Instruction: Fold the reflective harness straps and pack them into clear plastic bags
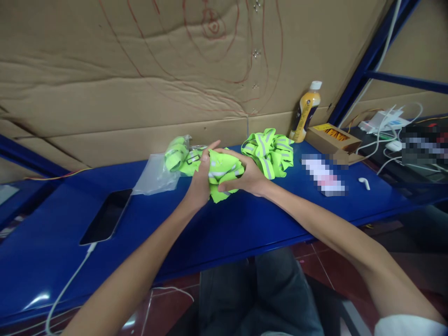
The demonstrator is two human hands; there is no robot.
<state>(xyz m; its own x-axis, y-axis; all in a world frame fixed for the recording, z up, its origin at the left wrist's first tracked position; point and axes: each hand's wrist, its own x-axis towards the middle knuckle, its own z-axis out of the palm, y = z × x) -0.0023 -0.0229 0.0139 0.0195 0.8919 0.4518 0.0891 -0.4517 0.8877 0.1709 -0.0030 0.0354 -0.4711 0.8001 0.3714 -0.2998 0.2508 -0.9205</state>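
Note:
Between my two hands is a bunched neon-green reflective vest (224, 169) with pale grey stripes, held just above the blue table. My left hand (201, 182) presses against its left side with the thumb up. From the right, my right hand (251, 177) wraps round it, fingers over the far side and thumb in front. Behind my left hand lies another green bundle (177, 154), partly in clear plastic, with a dark buckle-like outline near it. To the right of my right hand sits a loose heap of green reflective straps (269, 151).
A clear plastic bag (157, 175) and a charging phone (108, 217) lie at left on the blue table (217, 233). At right are a yellow bottle (306, 112), an open cardboard box (332, 140), a blurred packet (322, 175) and a white earbud (364, 182). Cardboard stands behind.

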